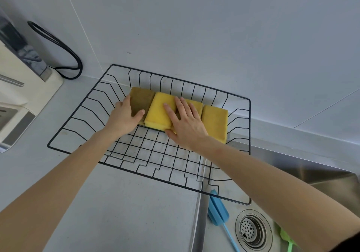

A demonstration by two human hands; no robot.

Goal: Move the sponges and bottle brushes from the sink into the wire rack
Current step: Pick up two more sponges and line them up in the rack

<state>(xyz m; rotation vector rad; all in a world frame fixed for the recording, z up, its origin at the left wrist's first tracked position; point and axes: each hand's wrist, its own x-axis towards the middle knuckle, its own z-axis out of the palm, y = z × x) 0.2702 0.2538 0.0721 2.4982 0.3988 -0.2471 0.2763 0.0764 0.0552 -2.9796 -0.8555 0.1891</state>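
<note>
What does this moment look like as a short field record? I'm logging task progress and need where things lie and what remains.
setting: grey counter beside a steel sink
wire rack: black, on the counter, one corner over the sink
sponges: yellow, in a row at the rack's far side
left hand: resting on the leftmost sponge
right hand: flat on the middle sponges
blue bottle brush: in the sink, by the drain
green bottle brush: in the sink, partly hidden by the right arm
remaining: both brushes
</note>
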